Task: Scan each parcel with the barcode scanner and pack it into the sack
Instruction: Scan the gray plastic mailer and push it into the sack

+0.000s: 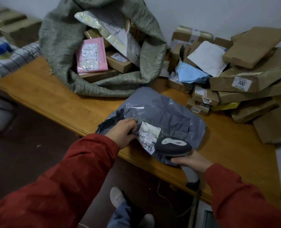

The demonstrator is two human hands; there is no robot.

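Note:
A grey plastic mailer parcel (pixel 159 111) lies on the wooden table (pixel 42 96) near its front edge, with a white label (pixel 148 133) facing up. My left hand (pixel 122 132) pinches the mailer's folded edge beside the label. My right hand (pixel 191 161) grips the handle of the dark barcode scanner (pixel 172 144), whose head hovers just over the label's lower part. Behind the mailer, the grey-green woven sack (pixel 62 38) stands open, holding a pink parcel (pixel 92 55), brown boxes and a white mailer.
A heap of brown boxes and paper-wrapped parcels (pixel 245 76) fills the table's right side, with a blue bag (pixel 190 74) and a white envelope among them. The scanner's cable hangs down off the table's front. More boxes (pixel 13 25) sit at the far left. My shoes show on the floor below.

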